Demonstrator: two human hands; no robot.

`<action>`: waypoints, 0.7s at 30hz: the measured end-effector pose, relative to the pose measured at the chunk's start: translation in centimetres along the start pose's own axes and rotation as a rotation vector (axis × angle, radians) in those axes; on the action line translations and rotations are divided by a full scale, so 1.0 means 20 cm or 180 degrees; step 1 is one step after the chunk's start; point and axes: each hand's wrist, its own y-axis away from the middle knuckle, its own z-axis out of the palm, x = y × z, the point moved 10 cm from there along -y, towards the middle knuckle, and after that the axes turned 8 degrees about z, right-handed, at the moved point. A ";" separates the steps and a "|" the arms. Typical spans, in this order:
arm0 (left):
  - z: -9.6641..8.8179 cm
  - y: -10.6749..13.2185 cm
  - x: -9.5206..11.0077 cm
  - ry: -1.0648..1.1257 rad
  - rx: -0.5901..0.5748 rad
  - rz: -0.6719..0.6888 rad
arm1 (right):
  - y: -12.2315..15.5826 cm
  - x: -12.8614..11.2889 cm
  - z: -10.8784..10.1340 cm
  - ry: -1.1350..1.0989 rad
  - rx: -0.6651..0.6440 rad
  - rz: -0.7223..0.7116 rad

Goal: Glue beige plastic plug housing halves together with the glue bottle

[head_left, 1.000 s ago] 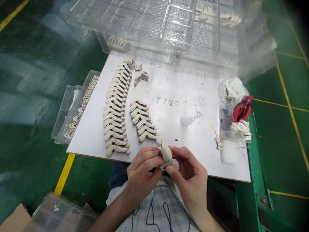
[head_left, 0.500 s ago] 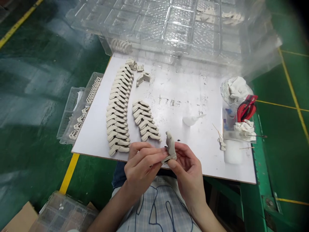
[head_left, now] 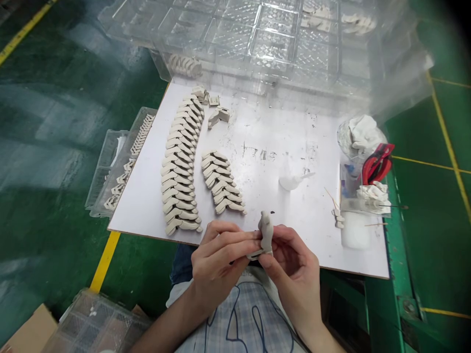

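Between both hands, at the front edge of the white board (head_left: 265, 196), I hold a small grey bent plastic piece (head_left: 267, 234). My right hand (head_left: 296, 274) pinches it from the right with thumb and fingers. From the other side, the fingers of my left hand (head_left: 221, 260) are closed against it; anything else in them is hidden. Beyond the left hand lies a short row of similar pieces (head_left: 222, 184). To its left runs a long curved row of such pieces (head_left: 180, 166). One loose bent piece (head_left: 219, 116) and small blocks lie near the long row's far end.
A white squeeze bottle (head_left: 290, 181) with a slanted nozzle stands mid-board. On the right are red-handled pliers (head_left: 377, 164), crumpled white tissue (head_left: 364, 132) and a white round container (head_left: 355, 230). Clear compartment trays (head_left: 235, 44) cover the far side; more trays (head_left: 121, 171) sit at left.
Both hands and the grey piece have shifted slightly right and nearer to me. The piece now stands more upright. The rows on the board have stayed as they were.
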 end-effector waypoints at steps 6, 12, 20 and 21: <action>0.01 -0.03 0.01 -0.0349 -0.0349 0.0186 | -0.01 0.11 -0.02 -0.0010 -0.0236 0.0410; 0.00 -0.06 0.07 -0.0688 -0.0640 0.0391 | 0.00 0.13 -0.04 -0.0090 -0.0375 0.0411; 0.04 0.02 0.12 -0.1035 -0.1241 0.1011 | -0.07 -0.01 -0.03 0.1799 -0.0870 0.0057; 0.02 0.02 0.11 -0.1080 -0.1215 0.0982 | -0.07 -0.01 -0.02 0.1945 -0.0851 0.0038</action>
